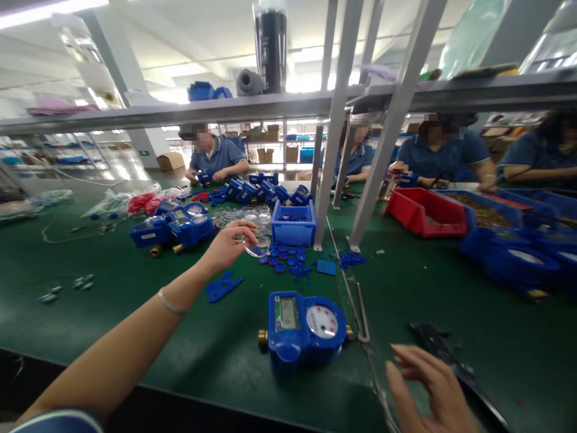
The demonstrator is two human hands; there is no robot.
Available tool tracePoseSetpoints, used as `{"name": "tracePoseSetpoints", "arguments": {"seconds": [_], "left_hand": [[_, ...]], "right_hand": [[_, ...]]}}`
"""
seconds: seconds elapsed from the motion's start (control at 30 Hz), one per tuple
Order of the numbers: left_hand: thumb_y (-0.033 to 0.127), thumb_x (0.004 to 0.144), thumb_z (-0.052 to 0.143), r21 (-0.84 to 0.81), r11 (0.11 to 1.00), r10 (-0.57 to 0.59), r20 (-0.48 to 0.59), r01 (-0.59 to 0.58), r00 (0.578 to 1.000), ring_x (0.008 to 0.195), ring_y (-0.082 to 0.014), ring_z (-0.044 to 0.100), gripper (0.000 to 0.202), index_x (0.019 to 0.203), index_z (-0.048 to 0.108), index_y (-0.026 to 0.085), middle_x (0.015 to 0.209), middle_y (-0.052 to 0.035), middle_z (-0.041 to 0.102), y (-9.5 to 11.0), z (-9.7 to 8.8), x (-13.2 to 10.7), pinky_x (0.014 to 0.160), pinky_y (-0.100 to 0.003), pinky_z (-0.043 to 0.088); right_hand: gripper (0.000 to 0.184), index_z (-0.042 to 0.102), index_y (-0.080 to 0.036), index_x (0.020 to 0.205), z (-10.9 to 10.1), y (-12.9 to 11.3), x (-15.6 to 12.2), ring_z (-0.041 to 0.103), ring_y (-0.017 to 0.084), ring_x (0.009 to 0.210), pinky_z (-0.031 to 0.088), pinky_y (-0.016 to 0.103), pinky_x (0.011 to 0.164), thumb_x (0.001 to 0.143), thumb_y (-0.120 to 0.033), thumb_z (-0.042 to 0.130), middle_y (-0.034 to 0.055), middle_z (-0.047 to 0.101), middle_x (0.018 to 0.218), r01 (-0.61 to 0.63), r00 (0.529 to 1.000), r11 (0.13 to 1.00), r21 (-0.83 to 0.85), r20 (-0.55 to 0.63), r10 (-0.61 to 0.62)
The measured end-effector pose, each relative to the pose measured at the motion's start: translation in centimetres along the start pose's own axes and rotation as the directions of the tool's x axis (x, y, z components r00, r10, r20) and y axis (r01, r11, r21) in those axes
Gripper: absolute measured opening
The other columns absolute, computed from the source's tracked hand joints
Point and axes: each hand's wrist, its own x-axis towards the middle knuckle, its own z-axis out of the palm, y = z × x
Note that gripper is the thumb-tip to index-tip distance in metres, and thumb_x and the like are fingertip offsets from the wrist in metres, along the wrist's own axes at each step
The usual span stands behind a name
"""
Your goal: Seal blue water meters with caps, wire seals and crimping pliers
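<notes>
My left hand (229, 243) reaches across the bench, its fingers pinching the rim of a clear round cover (258, 247). Under and beside that cover lie small blue and red round caps (280, 268). Nearer to me, a blue water meter (288, 355) with a small display, a white dial and brass ends lies face up. To its right my right hand (428, 391) hovers, fingers apart and holding nothing. Just beyond it lies a long black tool (455, 364), partly hidden by the hand; its kind is unclear.
A blue bin (294, 224) stands behind the caps, with more clear covers (238, 214) on its left. Several water meters (174, 227) sit at left. Metal posts (336, 126) rise from the bench. A red bin (426, 213) is at right. Co-workers sit opposite.
</notes>
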Motion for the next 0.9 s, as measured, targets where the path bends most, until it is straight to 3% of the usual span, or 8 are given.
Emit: {"name": "tracePoseSetpoints", "arguments": {"seconds": [0.1,0.2,0.27,0.37,0.43,0.5,0.67,0.9], "left_hand": [[0.045,0.085,0.066,-0.219,0.967,0.169,0.160,-0.132,0.973,0.112,-0.0185,0.064,0.029,0.076,0.069,0.017,0.122,-0.0063,0.063,5.5,0.7,-2.3,0.091,-0.030,0.059],[0.033,0.088,0.066,-0.440,0.862,0.411,0.313,-0.253,0.856,0.113,-0.0165,0.064,0.021,0.074,0.071,0.019,0.113,-0.0048,0.069,9.8,1.9,-3.8,0.097,-0.028,0.055],[0.026,0.089,0.066,-0.529,0.799,0.498,0.312,-0.288,0.809,0.111,-0.0147,0.064,0.017,0.074,0.071,0.019,0.106,-0.0037,0.072,11.4,2.8,-4.3,0.100,-0.027,0.053],[0.024,0.087,0.068,-0.525,0.811,0.422,0.220,-0.257,0.879,0.117,-0.0145,0.061,0.008,0.095,0.071,0.024,0.122,-0.0019,0.066,11.4,3.7,-4.3,0.101,-0.026,0.052],[0.030,0.087,0.069,-0.509,0.842,0.313,0.193,-0.178,0.930,0.127,-0.0180,0.055,0.029,0.115,0.065,0.030,0.138,-0.0017,0.056,10.1,3.8,-4.2,0.104,-0.030,0.051],[0.039,0.085,0.071,-0.499,0.864,0.234,0.264,-0.075,0.936,0.135,-0.0221,0.048,0.044,0.127,0.057,0.035,0.143,-0.0015,0.051,8.1,3.7,-4.4,0.112,-0.039,0.046],[0.055,0.074,0.077,-0.340,0.934,0.125,0.590,0.106,0.798,0.153,-0.0288,0.017,0.073,0.138,0.042,0.050,0.163,0.0072,0.016,3.8,3.5,-6.1,0.126,-0.056,0.023],[0.055,0.079,0.071,-0.260,0.955,0.022,0.548,0.145,0.836,0.153,-0.0265,0.018,0.061,0.134,0.044,0.055,0.162,0.0118,0.016,3.2,3.4,-6.6,0.124,-0.056,0.026]], "right_hand": [[0.029,0.062,-0.021,0.115,-0.5,-5.0,4.3,0.064,0.007,0.089,0.055,0.016,0.074,0.090,-0.035,0.060,0.0050,0.062,0.114,-0.177,0.959,0.914,0.364,0.272,0.078],[0.056,0.053,-0.026,0.136,0.0,-8.8,8.0,0.066,0.009,0.096,0.058,0.016,0.079,0.084,-0.042,0.068,0.0048,0.062,0.122,-0.472,0.790,0.710,0.522,0.608,0.078],[0.071,0.049,-0.027,0.142,0.5,-10.0,9.3,0.066,0.007,0.085,0.057,0.016,0.074,0.077,-0.038,0.075,0.0045,0.065,0.114,-0.587,0.700,0.624,0.516,0.711,0.069],[0.083,0.046,-0.023,0.145,1.3,-9.7,9.6,0.062,0.004,0.069,0.055,0.015,0.066,0.070,-0.030,0.080,0.0020,0.065,0.095,-0.701,0.642,0.521,0.487,0.748,0.166],[0.083,0.049,-0.019,0.142,1.9,-8.6,8.9,0.063,0.006,0.068,0.055,0.017,0.065,0.066,-0.033,0.082,-0.0002,0.061,0.087,-0.754,0.630,0.446,0.483,0.724,0.282],[0.079,0.055,-0.016,0.134,2.7,-7.3,8.1,0.065,0.009,0.068,0.056,0.020,0.066,0.064,-0.039,0.082,-0.0008,0.057,0.084,-0.782,0.616,0.401,0.478,0.691,0.377],[0.061,0.063,-0.012,0.119,4.8,-5.6,6.3,0.060,0.008,0.066,0.050,0.020,0.065,0.068,-0.040,0.079,0.0011,0.061,0.079,-0.759,0.627,0.531,0.377,0.644,0.438],[0.044,0.071,-0.021,0.116,5.4,-5.2,6.9,0.056,0.014,0.088,0.045,0.029,0.086,0.075,-0.036,0.074,0.0038,0.066,0.093,-0.559,0.659,0.827,0.060,0.638,0.399]]}}
